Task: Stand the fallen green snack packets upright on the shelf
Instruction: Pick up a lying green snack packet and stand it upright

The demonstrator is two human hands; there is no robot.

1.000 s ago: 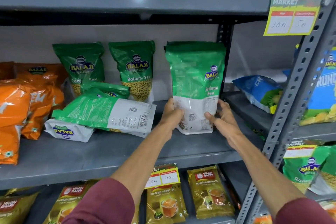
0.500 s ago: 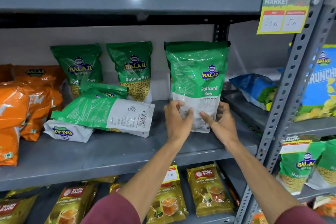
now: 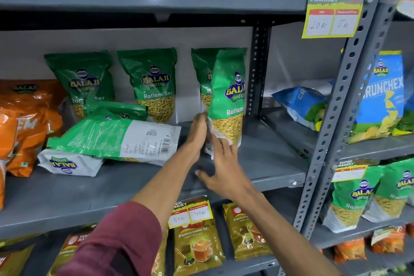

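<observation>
Both hands, left [image 3: 198, 132] and right [image 3: 221, 163], fingers loosely extended, are steadying the upright glossy green foil snack packet [image 3: 228, 98] at the grey metal shelf's [image 3: 268, 163] far right; squaring its base should precede release.

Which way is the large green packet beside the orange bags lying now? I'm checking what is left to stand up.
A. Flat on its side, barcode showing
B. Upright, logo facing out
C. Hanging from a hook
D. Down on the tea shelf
A: the large green packet lies flat on the middle shelf, its white barcode panel facing out.
</observation>
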